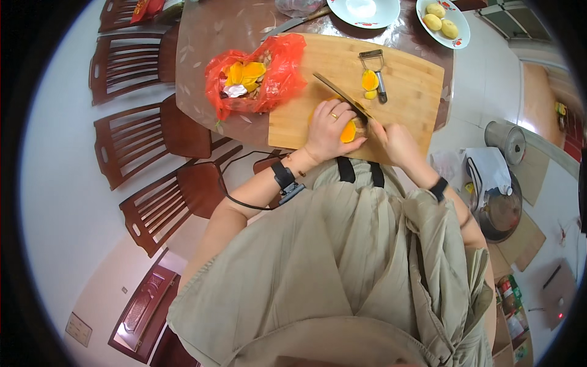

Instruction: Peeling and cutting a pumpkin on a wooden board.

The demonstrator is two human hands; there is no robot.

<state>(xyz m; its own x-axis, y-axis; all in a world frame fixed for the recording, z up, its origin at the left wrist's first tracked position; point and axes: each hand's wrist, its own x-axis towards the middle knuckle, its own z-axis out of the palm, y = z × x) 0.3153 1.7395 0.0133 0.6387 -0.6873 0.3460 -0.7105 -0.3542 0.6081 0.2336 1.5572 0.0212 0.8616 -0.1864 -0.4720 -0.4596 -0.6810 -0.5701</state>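
My left hand (331,130), with a ring on one finger, presses down on an orange-fleshed piece of fruit or squash (348,132) on the wooden cutting board (293,130). Most of that piece is hidden under my fingers. In my right hand (398,141) is a kitchen knife (337,89), its blade slanting up and left across the board, close beside my left fingers. The handle is mostly covered by my grip. Beyond the blade lie two orange cut pieces (370,80), touching or very near a Y-shaped peeler (381,85).
A red plastic bag (286,59) holding orange scraps and other waste overlaps the board's left edge. Behind the board are a second knife (293,21), a white plate (362,11) and a plate (461,40) with three peeled potatoes (432,22). Wooden chairs (188,130) line the table's left side.
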